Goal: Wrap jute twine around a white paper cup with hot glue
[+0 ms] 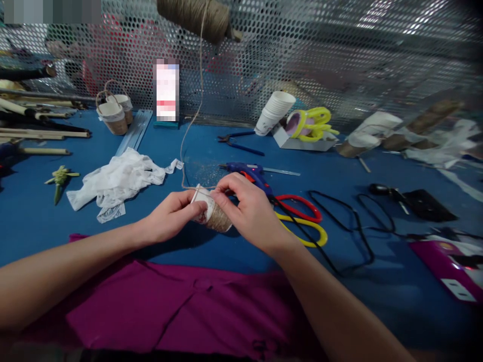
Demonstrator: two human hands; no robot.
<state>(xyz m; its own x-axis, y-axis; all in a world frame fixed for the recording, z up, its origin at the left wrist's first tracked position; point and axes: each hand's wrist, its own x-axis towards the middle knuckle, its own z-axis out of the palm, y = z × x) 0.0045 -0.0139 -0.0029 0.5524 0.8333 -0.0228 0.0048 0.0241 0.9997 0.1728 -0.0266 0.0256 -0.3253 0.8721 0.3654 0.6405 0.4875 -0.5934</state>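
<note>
Some part of the small white cup wound with brown twine [219, 217] is hidden by the left hand [172, 215] and the right hand [251, 211]. The right hand also covers part of the blue glue gun [247, 167]. The top edge cuts the big brown spool of twine [192, 20]. The bright upright screen [167, 90] is blurred into squares. Behind the grey perforated metal mesh [313, 45], shapes are unclear.

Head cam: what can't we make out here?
All in the head view:
- Twine-wrapped cup: part of its side, covered by the right hand.
- Left hand: some fingertips, hidden by the cup.
- Twine spool: upper part, cut off by the top edge.
- Upright screen: contents, pixelated.
- Shapes behind the mesh panel: blurred, broken up by the mesh.
</note>
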